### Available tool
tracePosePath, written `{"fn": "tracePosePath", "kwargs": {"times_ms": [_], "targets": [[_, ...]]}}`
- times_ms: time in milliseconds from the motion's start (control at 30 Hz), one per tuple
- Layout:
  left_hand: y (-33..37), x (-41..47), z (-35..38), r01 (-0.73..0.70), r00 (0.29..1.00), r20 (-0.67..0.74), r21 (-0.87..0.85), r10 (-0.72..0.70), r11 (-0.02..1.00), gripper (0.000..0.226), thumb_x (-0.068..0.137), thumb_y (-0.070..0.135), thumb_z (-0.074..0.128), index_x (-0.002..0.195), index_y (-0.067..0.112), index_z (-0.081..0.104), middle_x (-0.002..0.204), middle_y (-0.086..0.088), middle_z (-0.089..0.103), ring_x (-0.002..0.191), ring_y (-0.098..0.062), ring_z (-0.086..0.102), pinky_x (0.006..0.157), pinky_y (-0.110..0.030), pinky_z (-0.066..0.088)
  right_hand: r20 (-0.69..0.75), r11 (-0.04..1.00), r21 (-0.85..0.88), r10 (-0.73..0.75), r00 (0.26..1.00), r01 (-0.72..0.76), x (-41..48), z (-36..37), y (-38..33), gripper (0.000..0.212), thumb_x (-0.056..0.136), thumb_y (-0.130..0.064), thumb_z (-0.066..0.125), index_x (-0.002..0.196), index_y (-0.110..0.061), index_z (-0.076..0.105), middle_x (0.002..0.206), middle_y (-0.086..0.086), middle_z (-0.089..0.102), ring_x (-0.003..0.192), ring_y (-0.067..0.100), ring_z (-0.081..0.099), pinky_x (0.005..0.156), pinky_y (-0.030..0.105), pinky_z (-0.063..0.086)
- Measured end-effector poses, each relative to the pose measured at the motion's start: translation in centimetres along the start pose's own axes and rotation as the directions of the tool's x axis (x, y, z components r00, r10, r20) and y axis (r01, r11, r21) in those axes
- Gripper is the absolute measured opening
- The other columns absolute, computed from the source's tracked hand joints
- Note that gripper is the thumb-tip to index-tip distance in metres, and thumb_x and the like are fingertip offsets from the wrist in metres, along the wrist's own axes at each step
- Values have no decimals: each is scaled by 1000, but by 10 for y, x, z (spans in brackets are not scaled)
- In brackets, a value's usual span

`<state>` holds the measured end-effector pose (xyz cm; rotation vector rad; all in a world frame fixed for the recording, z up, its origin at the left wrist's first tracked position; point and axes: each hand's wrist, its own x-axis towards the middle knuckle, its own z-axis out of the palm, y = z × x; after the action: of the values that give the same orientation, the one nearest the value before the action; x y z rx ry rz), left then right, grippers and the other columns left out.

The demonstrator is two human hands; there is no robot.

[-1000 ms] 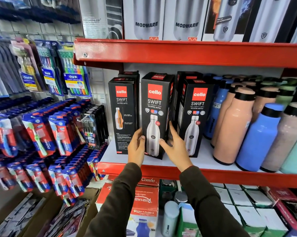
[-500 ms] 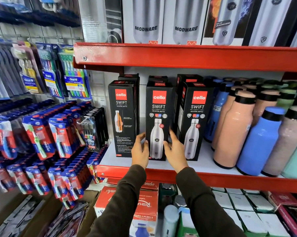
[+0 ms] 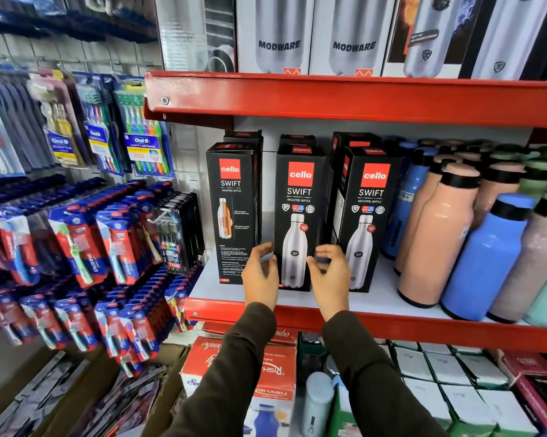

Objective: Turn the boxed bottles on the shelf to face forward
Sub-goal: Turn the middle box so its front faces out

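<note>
Three black Cello Swift bottle boxes stand in a row on the white shelf (image 3: 382, 298) with the red front edge. The left box (image 3: 233, 212) shows an orange bottle picture. The middle box (image 3: 299, 216) and the right box (image 3: 366, 219) show a silver bottle on their fronts. More black boxes stand behind them. My left hand (image 3: 261, 275) hovers at the middle box's lower left edge, fingers spread. My right hand (image 3: 330, 274) is at its lower right edge, fingers curled apart. Neither hand clearly grips the box.
Loose peach bottles (image 3: 436, 234), blue bottles (image 3: 483, 257) and pale ones crowd the shelf's right side. Modware boxes (image 3: 278, 33) stand on the red shelf above. Toothbrush packs (image 3: 77, 234) hang to the left. Cartons (image 3: 266, 370) and white boxes fill the space below.
The middle box was tilted and held by both hands; it now stands square on the shelf, front facing out. Both hands have loosened and drawn slightly away from its sides.
</note>
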<state>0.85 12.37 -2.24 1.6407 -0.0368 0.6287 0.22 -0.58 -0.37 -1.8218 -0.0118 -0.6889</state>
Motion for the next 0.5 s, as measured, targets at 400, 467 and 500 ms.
{"fn": "tracePosePath", "kwargs": {"times_ms": [400, 467, 500], "targets": [[13, 18, -58, -349, 889, -235, 204, 392, 914, 35, 94, 1, 53, 129, 7, 54, 127, -6, 53, 119, -12, 48, 107, -21, 35, 123, 983, 53, -180, 976, 175, -30, 55, -39, 28, 97, -12, 56, 124, -15, 64, 122, 2, 66, 100, 5, 61, 81, 2, 43], [12, 28, -70, -298, 907, -241, 214, 346, 930, 43, 96, 2, 50, 139, 3, 46, 139, -13, 45, 129, -14, 40, 111, -14, 26, 193, 989, 27, -146, 970, 143, -33, 68, -45, 35, 102, -15, 47, 136, -14, 56, 132, 3, 61, 113, 4, 55, 88, -1, 36], [11, 33, -75, -265, 927, -215, 204, 308, 942, 47, 98, 4, 48, 143, 3, 40, 146, -14, 40, 135, -15, 36, 113, -10, 21, 226, 993, 22, -117, 967, 115, -34, 74, -48, 38, 103, -16, 44, 141, -13, 51, 138, 4, 58, 119, 4, 51, 94, 1, 33]]}}
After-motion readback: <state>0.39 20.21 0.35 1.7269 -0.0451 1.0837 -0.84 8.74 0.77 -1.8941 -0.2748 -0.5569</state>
